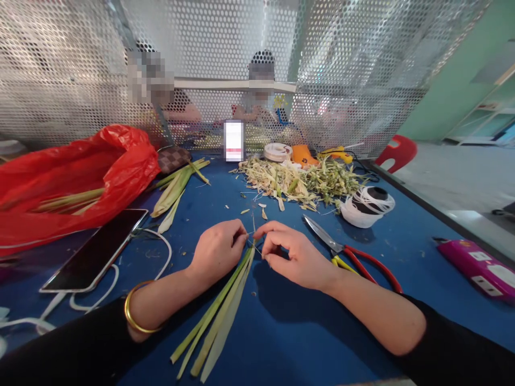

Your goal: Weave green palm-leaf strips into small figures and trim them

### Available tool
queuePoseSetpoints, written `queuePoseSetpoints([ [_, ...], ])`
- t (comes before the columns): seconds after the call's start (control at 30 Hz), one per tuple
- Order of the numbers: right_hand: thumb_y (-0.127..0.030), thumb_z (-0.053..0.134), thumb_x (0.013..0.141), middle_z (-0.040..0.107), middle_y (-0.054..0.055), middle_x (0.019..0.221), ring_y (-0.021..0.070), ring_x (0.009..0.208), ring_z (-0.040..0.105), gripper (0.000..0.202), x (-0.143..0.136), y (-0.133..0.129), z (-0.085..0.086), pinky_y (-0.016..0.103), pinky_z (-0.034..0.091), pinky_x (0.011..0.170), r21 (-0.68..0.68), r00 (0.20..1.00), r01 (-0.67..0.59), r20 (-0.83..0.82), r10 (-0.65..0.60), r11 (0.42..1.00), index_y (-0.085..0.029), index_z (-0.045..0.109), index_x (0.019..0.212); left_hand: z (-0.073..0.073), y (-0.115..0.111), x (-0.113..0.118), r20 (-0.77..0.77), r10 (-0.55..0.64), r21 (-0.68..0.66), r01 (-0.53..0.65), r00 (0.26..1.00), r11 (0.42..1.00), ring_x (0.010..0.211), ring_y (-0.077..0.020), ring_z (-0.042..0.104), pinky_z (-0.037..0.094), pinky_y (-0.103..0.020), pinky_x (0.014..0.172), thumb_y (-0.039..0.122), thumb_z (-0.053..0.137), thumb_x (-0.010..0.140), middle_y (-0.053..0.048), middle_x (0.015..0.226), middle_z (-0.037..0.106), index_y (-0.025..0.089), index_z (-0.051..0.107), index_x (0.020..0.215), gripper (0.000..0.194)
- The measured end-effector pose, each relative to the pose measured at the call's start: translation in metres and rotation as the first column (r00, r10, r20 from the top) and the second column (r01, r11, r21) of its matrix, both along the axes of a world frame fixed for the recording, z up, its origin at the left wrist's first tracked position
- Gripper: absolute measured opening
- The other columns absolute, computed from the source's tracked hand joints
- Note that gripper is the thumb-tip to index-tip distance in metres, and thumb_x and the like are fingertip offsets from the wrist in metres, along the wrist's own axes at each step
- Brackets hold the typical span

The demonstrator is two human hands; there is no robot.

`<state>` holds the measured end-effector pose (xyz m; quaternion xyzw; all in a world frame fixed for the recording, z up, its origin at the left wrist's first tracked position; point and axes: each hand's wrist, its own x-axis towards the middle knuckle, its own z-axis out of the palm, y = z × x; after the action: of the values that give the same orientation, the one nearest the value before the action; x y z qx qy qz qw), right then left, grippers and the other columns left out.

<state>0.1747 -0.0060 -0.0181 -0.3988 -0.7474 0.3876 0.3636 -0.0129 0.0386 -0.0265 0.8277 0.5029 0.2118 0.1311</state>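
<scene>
A bundle of long green leaf strips (225, 308) lies on the blue table, fanned towards me with its narrow tied end between my hands. Thin pale thread (255, 247) crosses that end. My left hand (219, 246) is closed in a pinch on the thread, just left of the bundle's tip. On the other side, my right hand (295, 254) has curled fingers at the thread, its fingertips close to the tip. Right of my right hand lie red-handled scissors (338, 246), blades apart, partly over something yellow. A cone of white thread (364, 206) stands beyond them.
At left are a red plastic bag (132, 155) of stalks, leaf strips (177, 187) and a phone (96, 249) on a white cable. Plant scraps (298, 182) pile up below a perforated metal screen (225, 32). A magenta packet (478, 265) lies right. People sit behind the screen.
</scene>
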Motion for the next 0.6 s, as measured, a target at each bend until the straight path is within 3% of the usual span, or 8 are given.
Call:
queuePoseSetpoints([
  [0.13,-0.009,0.048,0.082,0.063,0.001,0.078,0.0115,0.066,0.057,0.013,-0.002,0.000,-0.003,0.026,0.043,0.067,-0.224,0.989,-0.137,-0.093,0.119,0.965,-0.018,0.055,0.075,-0.001,0.000,0.002,0.165,-0.007,-0.132,0.029,0.986,0.991,0.064,-0.0131,0.053,0.035,-0.025,0.060,0.024,0.052,0.081,0.002,0.067,0.062,0.020,0.060,0.070,0.014],
  [0.23,-0.017,0.047,0.087,0.061,0.001,0.075,0.0136,0.069,0.060,0.008,-0.003,0.003,-0.008,0.029,0.045,0.071,-0.337,0.982,-0.136,-0.170,0.082,0.932,-0.018,0.054,0.082,0.001,0.001,0.003,0.433,0.016,-0.268,0.111,0.901,0.957,0.068,-0.0123,0.055,0.039,-0.024,0.065,0.029,0.056,0.080,0.002,0.070,0.063,0.019,0.063,0.074,0.014],
  [0.33,-0.021,0.050,0.088,0.060,0.001,0.081,0.0137,0.073,0.061,0.009,-0.003,0.005,-0.012,0.030,0.046,0.072,-0.355,0.968,-0.131,-0.249,0.041,0.926,-0.017,0.053,0.081,0.004,0.000,0.005,0.621,0.102,-0.444,0.241,0.777,0.863,0.058,-0.0101,0.052,0.039,-0.022,0.057,0.032,0.057,0.080,0.003,0.061,0.059,0.017,0.061,0.077,0.016],
  [0.43,-0.024,0.052,0.088,0.061,0.001,0.079,0.0134,0.073,0.060,0.011,-0.003,0.006,-0.012,0.029,0.045,0.073,-0.347,0.961,-0.131,-0.276,0.032,0.929,-0.016,0.054,0.080,0.008,-0.001,0.005,0.702,0.165,-0.545,0.373,0.693,0.751,0.051,-0.0088,0.050,0.035,-0.021,0.050,0.035,0.055,0.081,0.003,0.057,0.057,0.016,0.057,0.077,0.020],
  [0.53,-0.026,0.053,0.088,0.061,0.002,0.078,0.0143,0.075,0.060,0.013,-0.004,0.005,-0.011,0.030,0.045,0.076,-0.343,0.958,-0.123,-0.287,0.021,0.931,-0.016,0.054,0.079,0.009,-0.001,0.003,0.744,0.163,-0.548,0.453,0.648,0.703,0.052,-0.0085,0.052,0.036,-0.022,0.051,0.036,0.053,0.082,0.002,0.065,0.060,0.017,0.053,0.073,0.021],
  [0.6,-0.027,0.053,0.088,0.061,0.001,0.077,0.0143,0.075,0.059,0.014,-0.004,0.005,-0.011,0.031,0.045,0.076,-0.334,0.962,-0.104,-0.274,0.009,0.937,-0.016,0.054,0.079,0.008,0.000,0.003,0.740,0.137,-0.542,0.463,0.659,0.701,0.051,-0.0082,0.050,0.036,-0.022,0.052,0.036,0.051,0.082,0.003,0.062,0.057,0.018,0.049,0.070,0.022],
])
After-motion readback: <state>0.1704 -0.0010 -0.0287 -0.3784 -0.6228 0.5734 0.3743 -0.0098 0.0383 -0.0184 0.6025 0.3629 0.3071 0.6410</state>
